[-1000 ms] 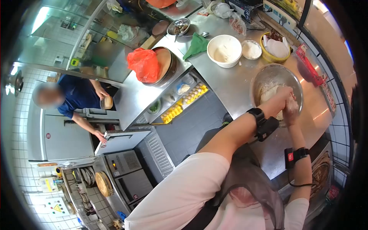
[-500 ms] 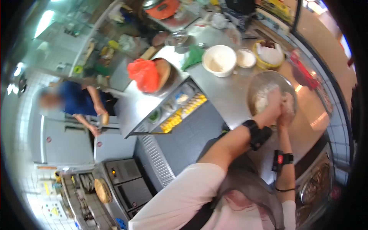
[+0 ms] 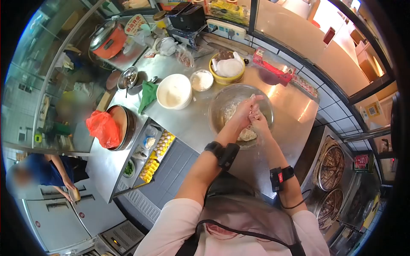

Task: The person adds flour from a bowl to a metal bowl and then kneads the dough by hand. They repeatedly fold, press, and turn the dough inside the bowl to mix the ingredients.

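My left hand (image 3: 244, 108) is over a wide metal mixing bowl (image 3: 217, 121), its fingers stretched out and dusted with white flour. Against its palm side my right hand (image 3: 259, 122) presses, fingers curled round part of the left hand and coated with sticky white bits. Pale, shaggy dough (image 3: 247, 135) lies in the bowl below the hands, with loose flour (image 3: 230, 112) on the left. The hands hide part of the dough.
Beside the bowl stand a white tub (image 3: 174, 91), a small bowl of flour (image 3: 201, 80) and a yellow basket (image 3: 226, 78). A cling film box (image 3: 273, 70) lies behind. Steamer trays (image 3: 331, 167) are at right. A co-worker (image 3: 49, 170) holds something at far left.
The head view has swung, so the bowl and hands now appear further left. My hands stay together over the bowl, and the left fingers now point outward.
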Action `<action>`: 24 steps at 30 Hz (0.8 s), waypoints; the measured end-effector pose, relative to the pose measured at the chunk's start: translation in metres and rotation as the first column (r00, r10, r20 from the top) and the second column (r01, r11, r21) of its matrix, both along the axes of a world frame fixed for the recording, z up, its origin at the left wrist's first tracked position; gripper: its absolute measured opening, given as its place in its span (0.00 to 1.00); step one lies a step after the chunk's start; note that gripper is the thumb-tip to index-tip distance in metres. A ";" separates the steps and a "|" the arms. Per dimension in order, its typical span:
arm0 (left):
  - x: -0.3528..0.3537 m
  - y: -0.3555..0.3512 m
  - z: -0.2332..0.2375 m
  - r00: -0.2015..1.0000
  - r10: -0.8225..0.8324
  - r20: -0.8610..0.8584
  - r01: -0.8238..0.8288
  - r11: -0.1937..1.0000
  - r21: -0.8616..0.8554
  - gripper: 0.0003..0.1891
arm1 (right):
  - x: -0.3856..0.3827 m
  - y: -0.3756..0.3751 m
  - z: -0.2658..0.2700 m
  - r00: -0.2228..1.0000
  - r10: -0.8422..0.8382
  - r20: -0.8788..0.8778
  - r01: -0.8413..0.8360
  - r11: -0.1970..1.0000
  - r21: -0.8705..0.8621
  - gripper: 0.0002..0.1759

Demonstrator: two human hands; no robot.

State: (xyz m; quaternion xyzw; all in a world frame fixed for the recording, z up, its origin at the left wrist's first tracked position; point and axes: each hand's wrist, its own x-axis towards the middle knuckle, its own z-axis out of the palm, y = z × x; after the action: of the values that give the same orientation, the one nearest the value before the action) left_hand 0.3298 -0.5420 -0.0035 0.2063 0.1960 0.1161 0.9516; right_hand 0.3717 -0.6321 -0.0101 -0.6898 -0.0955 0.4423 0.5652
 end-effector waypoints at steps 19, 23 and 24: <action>-0.025 -0.003 -0.020 0.884 0.278 -0.376 -0.223 0.957 0.185 0.19 | -0.019 0.059 -0.041 0.816 -0.111 0.567 0.107 0.993 0.041 0.15; -0.020 -0.001 -0.045 0.918 0.254 -0.305 -0.228 0.966 0.119 0.19 | -0.015 0.064 -0.053 0.632 0.069 0.772 0.016 0.995 -0.102 0.16; -0.023 0.006 -0.045 0.912 0.270 -0.309 -0.256 0.963 0.084 0.19 | -0.019 0.061 -0.055 0.641 -0.012 0.768 -0.065 0.995 0.070 0.18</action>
State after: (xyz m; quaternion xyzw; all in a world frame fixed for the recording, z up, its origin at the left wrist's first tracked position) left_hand 0.3070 -0.5357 -0.0490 0.2137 0.3700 0.2123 0.8788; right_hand 0.3531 -0.5714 -0.0648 -0.7843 -0.3558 0.1118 0.4957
